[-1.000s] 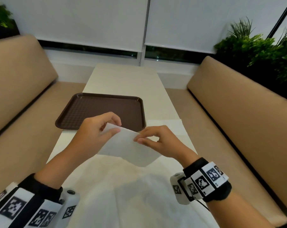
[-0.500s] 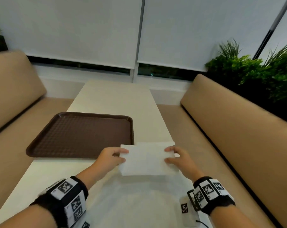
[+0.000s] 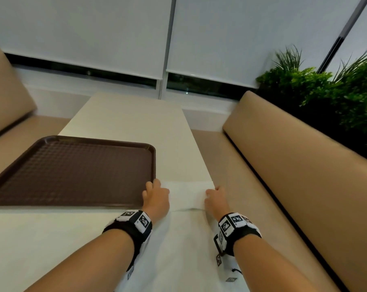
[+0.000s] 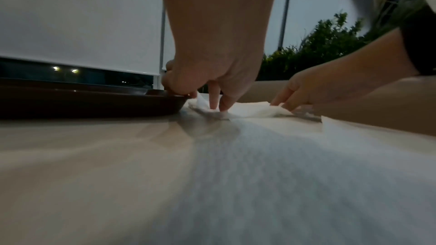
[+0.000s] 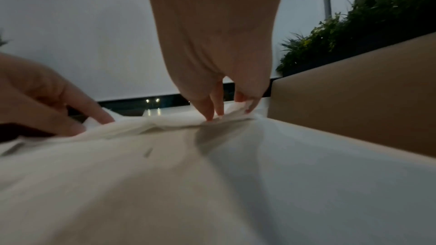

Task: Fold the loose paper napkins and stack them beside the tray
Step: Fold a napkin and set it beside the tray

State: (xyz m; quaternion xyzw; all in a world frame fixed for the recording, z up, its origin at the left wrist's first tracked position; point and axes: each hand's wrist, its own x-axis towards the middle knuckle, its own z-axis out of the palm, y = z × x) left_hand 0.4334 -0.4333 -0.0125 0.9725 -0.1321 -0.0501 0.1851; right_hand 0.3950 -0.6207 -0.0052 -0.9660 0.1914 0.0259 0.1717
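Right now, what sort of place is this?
Most likely a fast-food or cafeteria booth: tan padded benches flank a long pale table, and a brown serving tray sits on it with a paper napkin beside it.

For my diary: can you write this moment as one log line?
step: stacking | folded napkin: down beside tray | left hand: pinches it | right hand: pinches it
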